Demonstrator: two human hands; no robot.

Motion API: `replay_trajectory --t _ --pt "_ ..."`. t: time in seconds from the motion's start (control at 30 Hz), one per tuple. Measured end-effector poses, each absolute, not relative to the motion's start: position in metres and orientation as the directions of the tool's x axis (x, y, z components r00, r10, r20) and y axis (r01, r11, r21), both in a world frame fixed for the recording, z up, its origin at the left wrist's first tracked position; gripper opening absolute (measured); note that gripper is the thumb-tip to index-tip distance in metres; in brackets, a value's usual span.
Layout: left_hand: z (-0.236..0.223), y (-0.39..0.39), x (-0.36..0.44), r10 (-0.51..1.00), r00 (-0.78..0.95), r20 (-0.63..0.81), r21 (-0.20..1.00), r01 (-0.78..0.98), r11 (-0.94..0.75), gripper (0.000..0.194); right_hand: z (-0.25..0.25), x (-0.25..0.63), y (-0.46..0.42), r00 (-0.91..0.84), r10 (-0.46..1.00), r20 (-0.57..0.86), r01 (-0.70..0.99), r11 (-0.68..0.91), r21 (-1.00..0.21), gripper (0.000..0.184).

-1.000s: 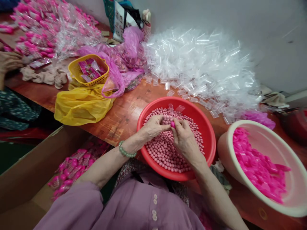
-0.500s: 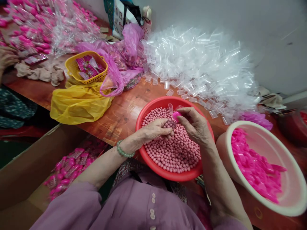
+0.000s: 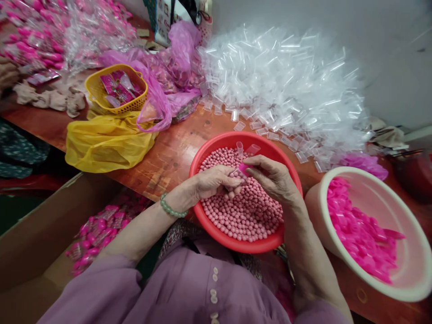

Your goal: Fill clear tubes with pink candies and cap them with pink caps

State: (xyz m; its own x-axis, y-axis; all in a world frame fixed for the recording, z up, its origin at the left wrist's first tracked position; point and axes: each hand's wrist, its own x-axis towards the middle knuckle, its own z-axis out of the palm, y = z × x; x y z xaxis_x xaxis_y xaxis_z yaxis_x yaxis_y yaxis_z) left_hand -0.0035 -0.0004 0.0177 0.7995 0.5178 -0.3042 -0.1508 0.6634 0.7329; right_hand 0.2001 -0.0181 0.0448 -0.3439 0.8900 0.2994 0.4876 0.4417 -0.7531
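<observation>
One white tub (image 3: pixel 317 213) of bright-pink plastic pieces (image 3: pixel 361 234) stands at the lower right of the frame; one red basin (image 3: pixel 243 246) sits at the centre. Over it, the left hand (image 3: pixel 214 182) curls closed around one clear tube (image 3: pixel 235 172), partly hidden, and the right hand (image 3: pixel 275 177) pinches one glossy, vivid-pink piece (image 3: pixel 243 168) at the tube's end. Two other clear tubes (image 3: pixel 240 149) rest in the basin's upper part, among smooth, round, dusty-pink beads (image 3: pixel 243 220) too many to count.
</observation>
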Motion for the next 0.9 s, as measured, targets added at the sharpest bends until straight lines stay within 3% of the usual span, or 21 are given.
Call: replay_trajectory --t 0.17,0.37,0.5,0.77,0.9 --pt "0.015 0.0 -0.003 0.558 0.774 -0.3 0.752 -0.168 0.637 0.034 0.045 0.218 -0.019 -0.369 0.894 0.255 0.522 0.427 -0.738 0.013" --pt "0.01 0.001 -0.001 0.593 0.774 -0.221 0.84 -0.158 0.52 0.03 0.042 0.214 -0.017 -0.218 0.938 0.269 0.473 0.343 -0.812 0.02" --pt "0.01 0.0 -0.001 0.606 0.766 -0.216 0.864 -0.139 0.484 0.022 0.049 0.202 -0.017 -0.324 0.918 0.23 0.496 0.372 -0.785 0.019" --pt "0.012 0.0 -0.001 0.64 0.735 -0.225 0.844 -0.181 0.504 0.018 0.063 0.225 -0.027 -0.39 0.914 0.109 0.605 0.343 -0.719 0.02" --pt "0.015 -0.001 -0.001 0.66 0.722 -0.207 0.816 -0.245 0.524 0.023 0.06 0.226 -0.026 -0.253 0.96 0.118 0.614 0.254 -0.748 0.02"
